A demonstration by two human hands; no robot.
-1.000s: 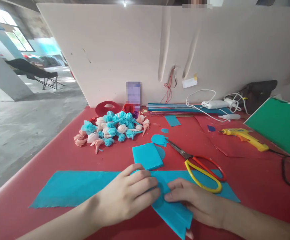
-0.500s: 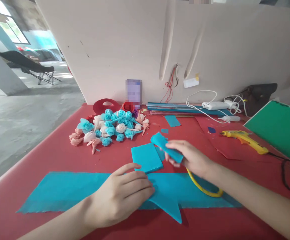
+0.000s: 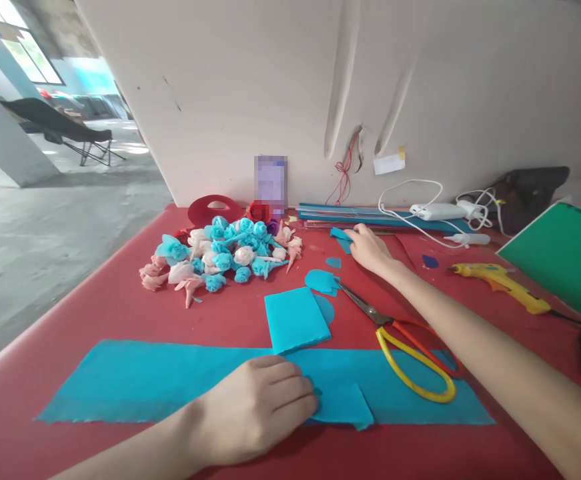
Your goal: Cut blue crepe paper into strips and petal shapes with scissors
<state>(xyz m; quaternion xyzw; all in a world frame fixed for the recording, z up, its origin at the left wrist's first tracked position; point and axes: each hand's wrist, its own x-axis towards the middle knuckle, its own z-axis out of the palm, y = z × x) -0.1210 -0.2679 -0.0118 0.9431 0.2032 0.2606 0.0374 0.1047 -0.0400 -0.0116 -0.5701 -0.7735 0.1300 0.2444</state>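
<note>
Left hand (image 3: pixel 255 413) flat, fingers loosely curled, pinning folded flap on long blue crepe strip (image 3: pixel 135 383) just below scissors (image 3: pixel 400 340). Right hand (image 3: pixel 365 247) beyond scissors, fingertips pinching small blue paper scrap (image 3: pixel 340 235). Likely gathering-pieces step; next calls for keeping fold pinned.

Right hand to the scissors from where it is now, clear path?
Probably yes. The right hand rests on a small blue piece at the back; the scissors lie open on the table just nearer, beside that forearm, handles uncovered. Nothing lies between.
</note>
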